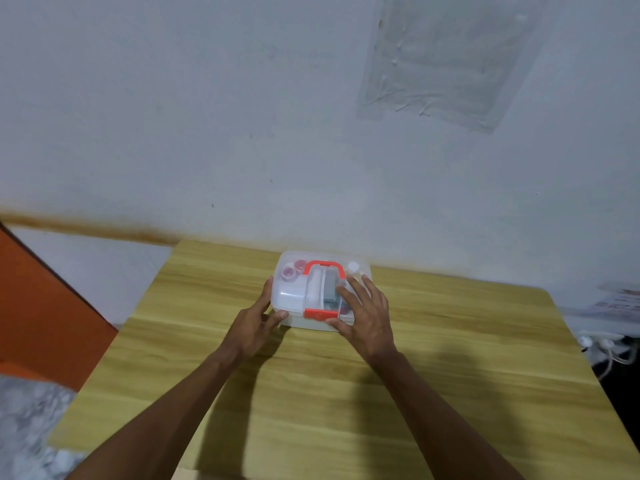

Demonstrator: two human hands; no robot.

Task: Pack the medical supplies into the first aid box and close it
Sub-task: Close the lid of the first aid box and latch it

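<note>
Wood-grain table [450, 393] fills the view, pale wall [207, 98] behind with a clear plastic sheet [446, 60] taped up; no writing readable. At the far middle sits the translucent first aid box [294, 296], lid down, red handle [323, 266] and red latch [320, 314]. Left hand [254, 323] cups its left corner, fingers spread; right hand [367, 313] lies flat on the lid.

Dim, soft light from above; arm shadows fall on the table [450, 393] (lower centre), edges bowed, whole frame slightly blurred.
</note>
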